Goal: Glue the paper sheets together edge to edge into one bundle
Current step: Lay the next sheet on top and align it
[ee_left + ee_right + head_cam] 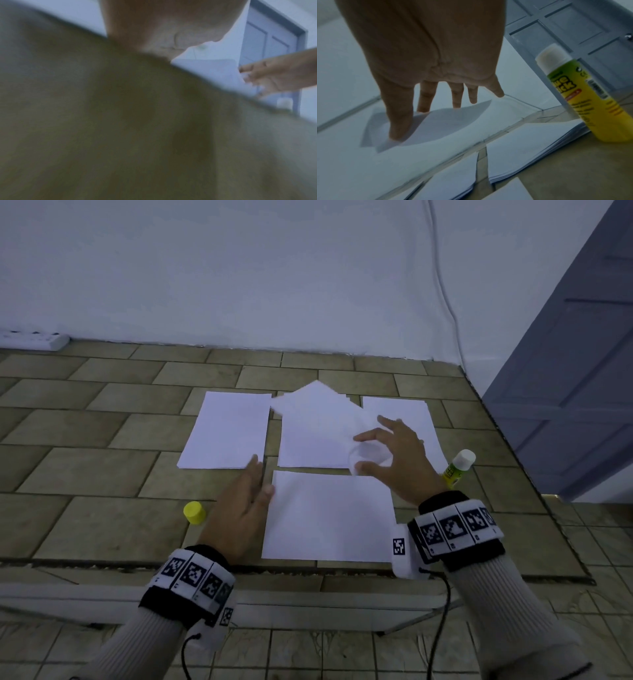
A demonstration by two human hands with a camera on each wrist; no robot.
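Three stacks of white paper lie side by side on the tile-patterned table: left stack [226, 433], middle stack [308, 450], right stack [416, 412]. A single sheet [329, 518] lies in front of them. My right hand [363, 451] [410, 123] pinches a corner of a loose sheet [318, 405] [447, 121], which is turned askew and lifted off the middle stack. My left hand [257, 484] lies flat with straight fingers at the front sheet's left edge. An uncapped yellow glue stick [457, 469] [597, 105] stands to the right. Its yellow cap [194, 512] sits to the left.
A white power strip [34, 338] lies at the table's back left by the wall. A white cable [445, 296] runs down the wall. A grey-blue door [582, 371] stands beyond the table's right edge. The left wrist view is blurred.
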